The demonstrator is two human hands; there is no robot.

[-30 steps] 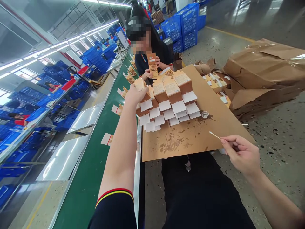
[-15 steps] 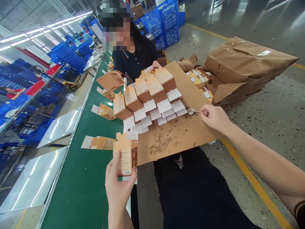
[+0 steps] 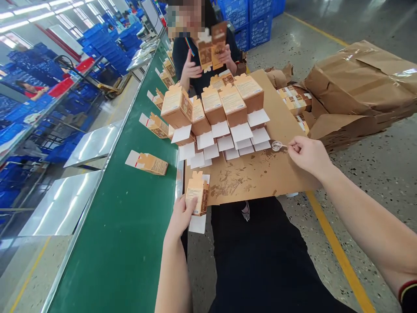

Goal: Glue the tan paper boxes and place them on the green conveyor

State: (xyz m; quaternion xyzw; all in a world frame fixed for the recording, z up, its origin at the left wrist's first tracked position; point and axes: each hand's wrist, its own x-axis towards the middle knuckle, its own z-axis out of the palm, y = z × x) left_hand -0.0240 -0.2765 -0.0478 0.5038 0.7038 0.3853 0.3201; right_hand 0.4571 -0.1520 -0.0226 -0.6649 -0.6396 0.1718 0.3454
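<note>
My left hand [image 3: 183, 214] grips a small orange-and-brown carton [image 3: 197, 194] by its near side, thumb on the printed face. White flaps stick out above and below it. Over the brown cardboard sheet [image 3: 273, 174], my right hand [image 3: 303, 154] is closed on a thin, white, looped cord [image 3: 277, 146], whose exact kind is hard to make out. Ahead of both hands, several orange cartons [image 3: 232, 104] are piled in rows with white flaps [image 3: 241, 132] pointing toward me. A single carton [image 3: 154, 164] lies on the green conveyor belt [image 3: 130, 243] left of my left hand.
More cartons [image 3: 155, 125] line the belt farther off. Across the pile, a co-worker [image 3: 182, 52] handles brown cartons [image 3: 211, 50]. A large paper-wrapped bundle [image 3: 358, 82] stands at right, beside packed cartons [image 3: 295, 99]. Blue crates [image 3: 259, 28] are stacked behind.
My left hand has moved right and slightly up in view with its carton. The co-worker has lifted brown cartons, and a carton now sits at the pile's left end. My right hand keeps its hold.
</note>
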